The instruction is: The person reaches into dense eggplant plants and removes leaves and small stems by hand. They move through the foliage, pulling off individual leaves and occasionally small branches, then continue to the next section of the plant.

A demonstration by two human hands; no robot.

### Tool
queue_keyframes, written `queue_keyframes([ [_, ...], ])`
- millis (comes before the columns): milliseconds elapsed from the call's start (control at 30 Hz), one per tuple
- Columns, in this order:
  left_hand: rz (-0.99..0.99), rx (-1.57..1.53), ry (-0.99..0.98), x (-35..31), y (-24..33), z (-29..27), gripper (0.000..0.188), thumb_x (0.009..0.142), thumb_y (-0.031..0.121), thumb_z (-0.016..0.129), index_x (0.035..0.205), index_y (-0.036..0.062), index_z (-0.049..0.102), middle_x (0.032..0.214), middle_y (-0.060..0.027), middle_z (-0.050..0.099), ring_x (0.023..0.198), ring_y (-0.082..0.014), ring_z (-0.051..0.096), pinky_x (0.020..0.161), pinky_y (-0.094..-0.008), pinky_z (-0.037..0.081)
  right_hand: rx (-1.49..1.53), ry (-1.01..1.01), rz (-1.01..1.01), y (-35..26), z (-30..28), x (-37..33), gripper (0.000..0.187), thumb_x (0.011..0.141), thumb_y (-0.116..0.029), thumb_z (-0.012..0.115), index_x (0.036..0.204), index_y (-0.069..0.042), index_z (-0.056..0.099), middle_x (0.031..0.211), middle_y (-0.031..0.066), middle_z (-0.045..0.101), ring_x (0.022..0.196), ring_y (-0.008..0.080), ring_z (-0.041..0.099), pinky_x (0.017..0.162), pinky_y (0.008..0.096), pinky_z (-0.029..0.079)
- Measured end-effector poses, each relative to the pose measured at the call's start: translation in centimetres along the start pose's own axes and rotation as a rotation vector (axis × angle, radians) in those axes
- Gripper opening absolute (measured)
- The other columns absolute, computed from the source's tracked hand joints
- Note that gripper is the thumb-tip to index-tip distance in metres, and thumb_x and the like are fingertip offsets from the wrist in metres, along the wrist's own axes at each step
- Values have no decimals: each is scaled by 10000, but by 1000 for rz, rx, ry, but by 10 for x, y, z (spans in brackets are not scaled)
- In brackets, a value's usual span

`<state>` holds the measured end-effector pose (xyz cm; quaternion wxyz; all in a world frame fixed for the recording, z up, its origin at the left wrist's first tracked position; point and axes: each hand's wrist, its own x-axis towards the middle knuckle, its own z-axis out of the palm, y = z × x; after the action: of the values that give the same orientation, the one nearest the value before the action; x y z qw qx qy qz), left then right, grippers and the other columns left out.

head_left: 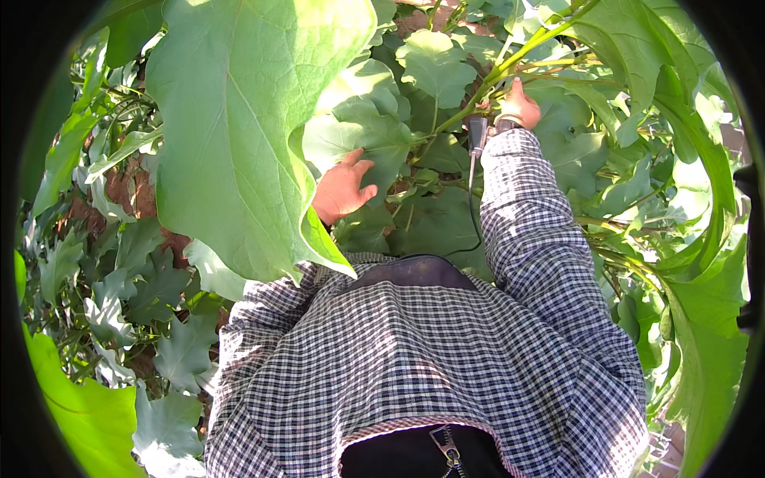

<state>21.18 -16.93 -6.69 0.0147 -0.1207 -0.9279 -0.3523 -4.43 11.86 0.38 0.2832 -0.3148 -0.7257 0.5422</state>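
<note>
My left hand (344,190) is open, its fingers spread against a broad green leaf (373,137) in front of me; it holds nothing that I can see. Farther out to the right, my right hand (519,107) is up among the stems, closed around a dark corded tool (477,135), with one finger pointing up. Only the tool's rear end shows; its front is hidden by the hand and foliage. A black cord (476,203) runs from it down toward my waist. Just beside the right hand rises a thick green stem (510,65).
A very large leaf (231,135) hangs close on the left and covers part of my left arm. More big leaves (705,319) curve along the right side. Dense lobed foliage (179,350) fills the lower left, with reddish-brown soil (131,191) showing between plants.
</note>
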Motion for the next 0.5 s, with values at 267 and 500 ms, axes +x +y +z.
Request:
queue_keyframes([
  [267, 77, 87, -38, 23, 11, -3, 595, 795, 379, 680, 1282, 62, 551, 1475, -249, 345, 1183, -458, 505, 1010, -485, 420, 738, -197, -26, 98, -30, -20, 290, 960, -261, 590, 807, -16, 567, 615, 36, 543, 462, 137, 461, 427, 266, 355],
  [500, 47, 114, -19, 84, 76, -17, 616, 822, 406, 643, 1305, 42, 530, 1494, -261, 309, 1274, -482, 405, 1059, -502, 351, -17, -531, 356, 206, -36, -44, 261, 941, -181, 591, 1128, -4, 627, 970, 94, 670, 804, 194, 612, 671, 332, 488],
])
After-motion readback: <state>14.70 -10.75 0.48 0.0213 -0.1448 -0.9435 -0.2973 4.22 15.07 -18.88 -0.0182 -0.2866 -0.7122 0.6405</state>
